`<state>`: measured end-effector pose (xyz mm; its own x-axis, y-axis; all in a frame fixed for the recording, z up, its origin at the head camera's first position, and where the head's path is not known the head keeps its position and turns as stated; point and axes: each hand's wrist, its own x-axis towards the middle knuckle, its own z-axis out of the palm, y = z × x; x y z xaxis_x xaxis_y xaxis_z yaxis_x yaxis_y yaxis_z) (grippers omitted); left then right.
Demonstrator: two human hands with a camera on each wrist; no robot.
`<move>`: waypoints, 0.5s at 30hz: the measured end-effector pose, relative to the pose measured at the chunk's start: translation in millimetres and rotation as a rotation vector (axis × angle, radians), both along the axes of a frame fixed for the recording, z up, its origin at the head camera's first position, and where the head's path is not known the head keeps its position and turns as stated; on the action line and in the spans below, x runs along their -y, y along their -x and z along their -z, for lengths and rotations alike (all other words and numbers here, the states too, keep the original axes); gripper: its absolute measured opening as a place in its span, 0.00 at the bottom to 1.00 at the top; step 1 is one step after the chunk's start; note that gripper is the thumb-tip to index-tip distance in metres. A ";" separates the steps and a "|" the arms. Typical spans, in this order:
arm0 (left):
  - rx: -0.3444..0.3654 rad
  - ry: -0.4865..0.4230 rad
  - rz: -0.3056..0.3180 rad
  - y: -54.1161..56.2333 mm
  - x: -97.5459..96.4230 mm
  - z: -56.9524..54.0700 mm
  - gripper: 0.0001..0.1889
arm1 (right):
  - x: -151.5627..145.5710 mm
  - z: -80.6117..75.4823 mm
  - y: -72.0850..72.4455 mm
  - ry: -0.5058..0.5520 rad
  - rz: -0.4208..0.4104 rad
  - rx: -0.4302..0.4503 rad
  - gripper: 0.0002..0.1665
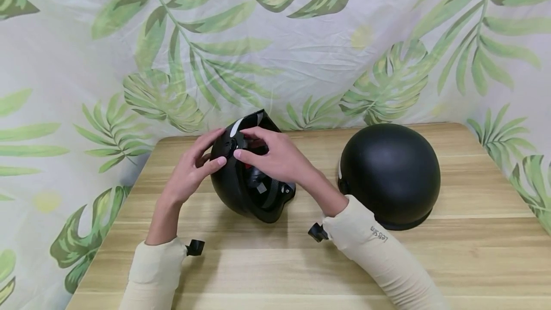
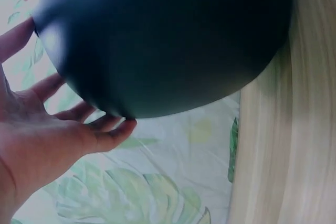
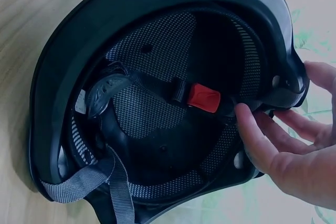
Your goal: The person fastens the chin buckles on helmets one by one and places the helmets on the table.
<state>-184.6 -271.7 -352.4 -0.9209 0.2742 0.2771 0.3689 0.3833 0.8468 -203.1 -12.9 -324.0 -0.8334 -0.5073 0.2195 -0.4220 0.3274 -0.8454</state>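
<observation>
A black helmet is tilted on its side, its hollow facing right in the head view. My left hand grips its outer shell, fingers spread and curved along the edge; the left wrist view shows this hand against the smooth shell. At the upper rim is my right hand. In the right wrist view, the right thumb lies by the black chin strap, with the fingers around the helmet's side. A red buckle joins the strap across the mesh-lined inside.
A second black helmet sits dome up on the wooden table, right of the hands. A leaf-print cloth hangs behind the table's back edge.
</observation>
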 end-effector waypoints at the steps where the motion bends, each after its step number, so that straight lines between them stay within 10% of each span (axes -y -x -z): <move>1: -0.001 -0.007 0.014 0.6 1.2 0.6 0.33 | 0.2 -0.5 -0.3 -0.008 0.003 0.003 0.31; 15: 0.100 -0.040 -0.051 -2.4 0.8 -1.3 0.32 | 2.2 -8.5 -5.3 -0.036 0.022 0.057 0.30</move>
